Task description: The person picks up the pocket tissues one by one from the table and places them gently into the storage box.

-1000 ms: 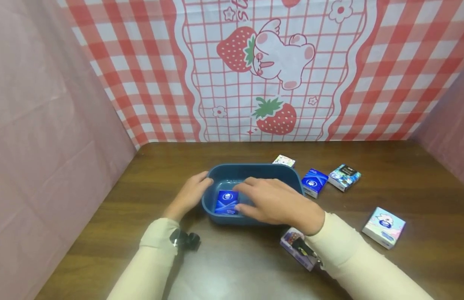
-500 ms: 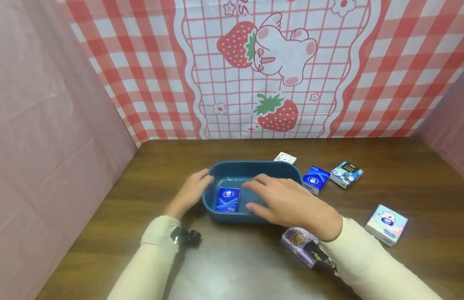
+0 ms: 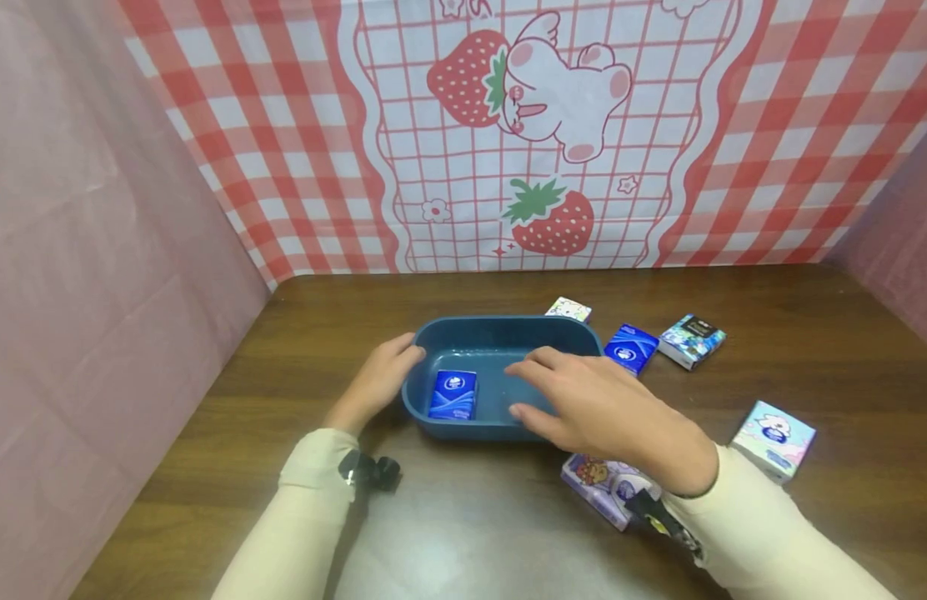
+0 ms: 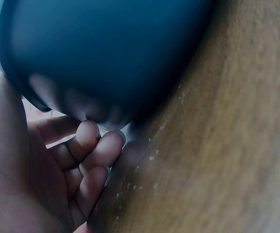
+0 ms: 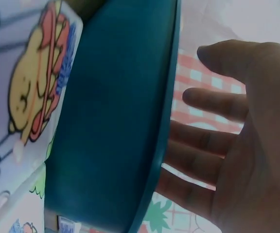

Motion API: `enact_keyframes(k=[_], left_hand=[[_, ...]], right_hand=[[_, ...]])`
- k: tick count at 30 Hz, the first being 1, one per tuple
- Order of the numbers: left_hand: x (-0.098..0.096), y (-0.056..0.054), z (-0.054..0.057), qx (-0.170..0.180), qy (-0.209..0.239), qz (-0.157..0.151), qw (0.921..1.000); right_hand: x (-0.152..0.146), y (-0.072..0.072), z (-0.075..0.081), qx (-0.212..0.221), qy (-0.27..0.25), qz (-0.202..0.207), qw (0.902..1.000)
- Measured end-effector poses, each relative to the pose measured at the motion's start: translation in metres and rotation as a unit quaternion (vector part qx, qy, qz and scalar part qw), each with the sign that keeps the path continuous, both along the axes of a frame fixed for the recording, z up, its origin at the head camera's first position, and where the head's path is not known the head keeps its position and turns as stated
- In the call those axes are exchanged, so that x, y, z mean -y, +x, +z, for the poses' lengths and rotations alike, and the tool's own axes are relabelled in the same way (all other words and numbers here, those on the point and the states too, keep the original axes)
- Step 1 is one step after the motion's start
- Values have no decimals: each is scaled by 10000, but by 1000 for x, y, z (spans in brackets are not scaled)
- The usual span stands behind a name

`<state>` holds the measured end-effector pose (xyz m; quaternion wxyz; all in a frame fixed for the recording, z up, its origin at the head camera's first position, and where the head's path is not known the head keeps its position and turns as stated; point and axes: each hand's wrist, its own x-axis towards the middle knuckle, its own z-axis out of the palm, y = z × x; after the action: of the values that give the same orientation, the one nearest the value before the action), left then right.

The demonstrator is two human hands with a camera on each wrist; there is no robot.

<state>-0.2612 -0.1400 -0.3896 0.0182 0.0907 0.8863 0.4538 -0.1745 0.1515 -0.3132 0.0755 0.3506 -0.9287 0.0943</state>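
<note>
A dark blue oval plastic basin [image 3: 501, 430] stands mid-table. Inside it, at the left end, lies a blue tissue pack [image 3: 453, 395]. My left hand [image 3: 379, 375] holds the basin's left end, thumb at the rim; the left wrist view shows curled fingers [image 4: 94, 187] against the outer wall. My right hand [image 3: 594, 400] hovers over the basin's right part, fingers spread and holding nothing, apart from the blue pack. Under the right wrist lies a purple tissue pack [image 3: 600, 493], partly hidden by the wrist camera; its cartoon print also fills the left of the right wrist view.
Right of the basin lie another blue tissue pack [image 3: 632, 348], a blue-green patterned pack [image 3: 692, 340] and a pastel pack [image 3: 774, 440]. A white patterned pack [image 3: 568, 309] sits behind the basin's rim. A checkered strawberry cloth [image 3: 298, 167] hangs behind the wooden table [image 3: 208, 467].
My right hand has drawn back to the right, away from the blue tissue pack in the basin. The left hand keeps its hold on the basin.
</note>
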Motion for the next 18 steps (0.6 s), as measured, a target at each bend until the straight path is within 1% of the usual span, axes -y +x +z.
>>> enact_keyframes(k=[4, 8, 13, 18], left_hand=[[0, 0, -1, 52, -7, 24, 10000], [1, 0, -1, 98, -37, 56, 9999], [1, -1, -2, 130, -112, 90, 9998], [1, -1, -1, 152, -109, 81, 9998]], right_hand=[[-2, 6, 1, -37, 11, -91, 10000], [-5, 10, 2, 26, 53, -271, 9996], [-10, 16, 2, -62, 86, -315, 9994], [-15, 19, 2, -280, -191, -273, 9991]])
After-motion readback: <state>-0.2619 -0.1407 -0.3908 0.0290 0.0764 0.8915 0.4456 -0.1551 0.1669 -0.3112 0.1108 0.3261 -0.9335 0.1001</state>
